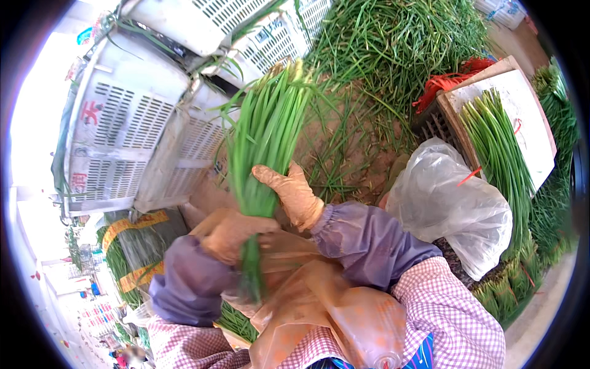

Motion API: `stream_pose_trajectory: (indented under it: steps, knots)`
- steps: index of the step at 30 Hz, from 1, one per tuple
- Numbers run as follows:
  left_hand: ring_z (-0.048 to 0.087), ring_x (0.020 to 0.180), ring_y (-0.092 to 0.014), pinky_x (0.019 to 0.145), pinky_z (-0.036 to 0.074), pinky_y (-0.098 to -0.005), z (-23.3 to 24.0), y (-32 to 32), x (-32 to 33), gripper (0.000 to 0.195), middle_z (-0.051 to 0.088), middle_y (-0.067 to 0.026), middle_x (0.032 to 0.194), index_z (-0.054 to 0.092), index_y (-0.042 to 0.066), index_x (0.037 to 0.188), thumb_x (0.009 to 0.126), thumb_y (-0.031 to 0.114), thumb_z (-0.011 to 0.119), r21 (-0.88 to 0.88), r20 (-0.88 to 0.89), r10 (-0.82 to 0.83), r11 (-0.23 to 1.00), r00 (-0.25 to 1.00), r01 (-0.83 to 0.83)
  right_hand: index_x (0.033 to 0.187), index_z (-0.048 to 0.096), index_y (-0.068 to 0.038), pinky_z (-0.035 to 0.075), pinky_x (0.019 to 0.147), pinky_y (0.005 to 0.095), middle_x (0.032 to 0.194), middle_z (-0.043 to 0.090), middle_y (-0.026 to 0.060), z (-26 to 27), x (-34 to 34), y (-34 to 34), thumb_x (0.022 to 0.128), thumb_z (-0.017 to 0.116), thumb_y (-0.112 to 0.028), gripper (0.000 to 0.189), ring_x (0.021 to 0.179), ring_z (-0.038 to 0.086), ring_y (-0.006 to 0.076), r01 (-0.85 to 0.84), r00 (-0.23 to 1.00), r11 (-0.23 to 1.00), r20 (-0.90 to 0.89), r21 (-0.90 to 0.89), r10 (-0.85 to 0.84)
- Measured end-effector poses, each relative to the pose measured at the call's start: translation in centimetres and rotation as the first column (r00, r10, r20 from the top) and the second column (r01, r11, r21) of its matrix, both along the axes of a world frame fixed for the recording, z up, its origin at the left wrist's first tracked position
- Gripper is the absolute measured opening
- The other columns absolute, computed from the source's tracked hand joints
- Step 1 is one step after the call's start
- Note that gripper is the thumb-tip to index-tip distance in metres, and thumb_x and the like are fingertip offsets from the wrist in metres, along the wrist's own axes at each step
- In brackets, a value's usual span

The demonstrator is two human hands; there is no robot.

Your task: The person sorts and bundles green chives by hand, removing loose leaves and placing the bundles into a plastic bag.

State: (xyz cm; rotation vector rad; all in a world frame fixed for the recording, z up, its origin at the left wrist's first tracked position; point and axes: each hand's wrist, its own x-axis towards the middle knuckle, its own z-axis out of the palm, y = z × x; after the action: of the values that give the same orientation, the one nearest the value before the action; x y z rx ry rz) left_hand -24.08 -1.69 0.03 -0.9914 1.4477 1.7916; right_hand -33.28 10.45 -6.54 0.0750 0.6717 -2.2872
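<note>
A thick bunch of long flat green leaves (pixel 267 133), which look like garlic chives, stands before my body with its pale cut ends up and its leaf tips hanging down. My left hand (pixel 237 235), in a tan rubber glove, grips the narrow lower part and is blurred. My right hand (pixel 295 196), gloved likewise, lies higher on the bunch; its thumb crosses the front of the leaves and some fingers are hidden behind. Below the left hand the leaf tips (pixel 251 276) are smeared by motion. A translucent orange plastic apron (pixel 304 295) covers my lap.
White slatted plastic crates (pixel 124 124) stand at the left. A large heap of loose greens (pixel 401 41) lies ahead. On the right, a tied bunch (pixel 500 152) rests on a white board (pixel 530 115) beside red ties (pixel 454 80) and a clear plastic bag (pixel 447 193). More bunches (pixel 507 281) lie at lower right.
</note>
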Motion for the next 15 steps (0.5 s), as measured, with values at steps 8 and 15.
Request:
stream_pose_trajectory:
  steps: [8,15]
  knots:
    - [0.059,0.067,-0.013,0.057,0.048,-0.0255,5.3,-5.9,-4.9,0.025,0.065,-0.0079,0.085,0.06,-0.001,0.105,0.083,0.01,0.062,-0.915,-0.376,-0.752,0.392,0.542,-0.091,0.149,0.011,-0.019,0.03,0.106,0.0363,0.142,0.037,0.0116,-4.6,6.8,-4.7,0.09,0.06,-0.037,0.078,0.129,0.037,0.0222,-0.519,0.849,0.594,-0.285,-0.615,0.446]
    - [0.06,0.092,-0.014,0.076,0.05,-0.0266,10.4,-2.0,-3.8,0.045,0.064,-0.0099,0.105,0.051,-0.001,0.121,0.078,-0.001,0.063,-0.87,-0.224,-0.539,0.486,0.812,0.082,0.143,0.03,-0.011,0.033,0.107,0.045,0.141,0.041,0.0104,-0.5,3.1,-3.4,0.079,0.058,-0.06,0.085,0.129,0.04,0.0249,-0.31,0.914,0.577,-0.069,-0.756,0.4]
